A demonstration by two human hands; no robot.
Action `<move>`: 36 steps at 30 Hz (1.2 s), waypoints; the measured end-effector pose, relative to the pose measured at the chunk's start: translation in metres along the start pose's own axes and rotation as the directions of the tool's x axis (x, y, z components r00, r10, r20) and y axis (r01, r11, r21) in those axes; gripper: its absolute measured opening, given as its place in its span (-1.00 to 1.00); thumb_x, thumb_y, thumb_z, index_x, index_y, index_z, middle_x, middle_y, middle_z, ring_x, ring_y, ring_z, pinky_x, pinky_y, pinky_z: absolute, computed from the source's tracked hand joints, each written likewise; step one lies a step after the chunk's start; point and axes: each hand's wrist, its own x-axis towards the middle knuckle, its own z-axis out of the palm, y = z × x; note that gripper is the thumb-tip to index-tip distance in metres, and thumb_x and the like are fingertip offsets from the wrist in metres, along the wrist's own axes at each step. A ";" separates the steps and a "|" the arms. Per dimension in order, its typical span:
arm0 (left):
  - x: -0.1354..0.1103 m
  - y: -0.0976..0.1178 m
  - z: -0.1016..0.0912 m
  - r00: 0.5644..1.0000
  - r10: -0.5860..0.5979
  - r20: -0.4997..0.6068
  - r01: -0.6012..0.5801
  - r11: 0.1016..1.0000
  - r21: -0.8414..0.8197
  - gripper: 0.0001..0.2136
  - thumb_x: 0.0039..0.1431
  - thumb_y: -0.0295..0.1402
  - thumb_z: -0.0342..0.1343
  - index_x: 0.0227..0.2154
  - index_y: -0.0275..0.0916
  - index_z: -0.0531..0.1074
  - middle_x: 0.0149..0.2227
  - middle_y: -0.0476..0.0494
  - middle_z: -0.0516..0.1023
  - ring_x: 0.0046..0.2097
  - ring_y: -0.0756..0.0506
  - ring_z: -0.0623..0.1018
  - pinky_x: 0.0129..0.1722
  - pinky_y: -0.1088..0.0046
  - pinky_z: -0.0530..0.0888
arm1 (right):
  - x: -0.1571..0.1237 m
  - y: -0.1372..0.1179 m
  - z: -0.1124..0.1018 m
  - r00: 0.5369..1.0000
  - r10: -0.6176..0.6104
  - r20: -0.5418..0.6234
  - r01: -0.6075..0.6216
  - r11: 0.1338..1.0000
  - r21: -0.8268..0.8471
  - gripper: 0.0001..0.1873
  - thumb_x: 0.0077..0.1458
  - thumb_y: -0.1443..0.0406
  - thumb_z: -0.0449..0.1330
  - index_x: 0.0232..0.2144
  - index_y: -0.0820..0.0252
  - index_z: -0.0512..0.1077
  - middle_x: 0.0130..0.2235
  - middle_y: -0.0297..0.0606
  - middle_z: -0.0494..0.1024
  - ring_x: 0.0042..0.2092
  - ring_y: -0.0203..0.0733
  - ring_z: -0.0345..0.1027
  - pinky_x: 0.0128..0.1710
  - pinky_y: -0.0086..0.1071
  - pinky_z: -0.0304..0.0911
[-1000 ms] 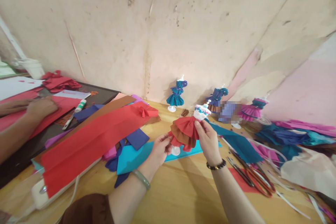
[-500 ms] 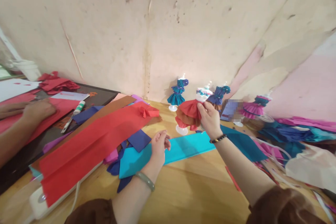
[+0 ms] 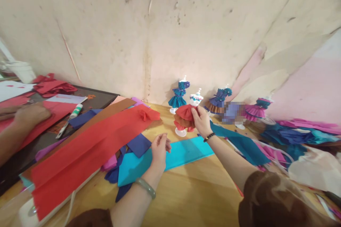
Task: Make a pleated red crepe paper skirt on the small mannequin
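A small white mannequin (image 3: 196, 98) wears a layered red-and-brown ruffled skirt (image 3: 184, 116) and a band of pink and teal trim. My right hand (image 3: 201, 120) pinches it at the side of the skirt, tilted slightly, with its round white base near the tabletop; whether the base touches the wood I cannot tell. My left hand (image 3: 160, 150) hovers over a folded turquoise cloth strip (image 3: 186, 151), fingers curled in with nothing visible in them. To its left lies a wide red cloth strip (image 3: 90, 152) over brown and blue pieces.
Dressed mannequins stand by the wall: a teal one (image 3: 178, 97), a blue-and-brown one (image 3: 218, 100) and a pink one (image 3: 257, 109). A co-worker's hand (image 3: 33, 115) rests on red cloth at left, near a glue stick (image 3: 76, 111). A power strip (image 3: 29, 212) and cloth piles (image 3: 301, 133) flank the table.
My right hand has brought the red-skirted mannequin a little left and lower, away from the blue-and-brown one. My left hand stays nearly where it was.
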 end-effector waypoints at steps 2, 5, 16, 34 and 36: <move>0.000 0.000 0.001 1.000 0.007 0.004 -0.007 1.000 0.011 -0.60 -0.13 -0.03 0.32 -0.44 -0.27 0.40 -0.56 0.06 0.40 -0.63 0.09 0.35 -0.67 0.56 0.24 | -0.001 0.001 -0.001 1.000 0.009 0.000 -0.009 0.999 0.031 -0.58 0.18 0.02 0.06 -0.15 0.21 0.45 -0.11 -0.09 0.56 -0.09 -0.03 0.38 0.01 -0.13 0.24; 0.000 -0.001 0.001 1.000 0.014 0.002 -0.014 0.999 0.031 -0.60 -0.12 -0.02 0.31 -0.45 -0.27 0.40 -0.55 0.05 0.40 -0.62 0.09 0.36 -0.67 0.57 0.24 | -0.001 0.000 -0.002 1.000 0.016 0.018 -0.018 0.996 0.091 -0.51 0.17 0.04 0.10 0.02 0.22 0.43 0.02 -0.07 0.55 0.01 -0.01 0.40 0.08 -0.10 0.24; 0.000 0.002 -0.001 0.999 0.035 0.006 -0.035 0.994 0.104 -0.60 -0.12 -0.03 0.32 -0.41 -0.28 0.44 -0.46 -0.03 0.45 -0.52 0.05 0.42 -0.63 0.58 0.30 | -0.012 0.033 -0.026 0.991 0.130 0.007 -0.130 0.979 0.156 -0.28 0.13 -0.02 0.17 0.25 0.16 0.27 0.19 0.02 0.44 0.18 0.05 0.36 0.10 0.00 0.32; -0.002 0.001 -0.003 0.990 0.091 0.105 -0.115 0.959 0.258 -0.62 -0.09 0.00 0.28 -0.51 -0.25 0.42 -0.56 0.00 0.41 -0.53 0.02 0.41 -0.57 0.54 0.33 | -0.129 0.062 -0.083 0.816 -0.082 0.573 0.248 0.944 -0.219 -0.73 0.18 0.13 0.17 -0.17 0.08 0.58 -0.07 -0.06 0.64 -0.06 0.08 0.53 0.00 0.02 0.40; -0.003 0.000 -0.003 0.987 0.107 0.119 -0.138 0.947 0.290 -0.63 -0.12 -0.01 0.29 -0.50 -0.25 0.44 -0.55 -0.02 0.44 -0.52 0.00 0.42 -0.58 0.54 0.33 | -0.128 0.057 -0.081 0.801 -0.085 0.592 0.263 0.939 -0.221 -0.75 0.22 0.15 0.14 -0.22 0.07 0.58 -0.13 -0.08 0.66 -0.11 0.03 0.54 -0.05 -0.06 0.42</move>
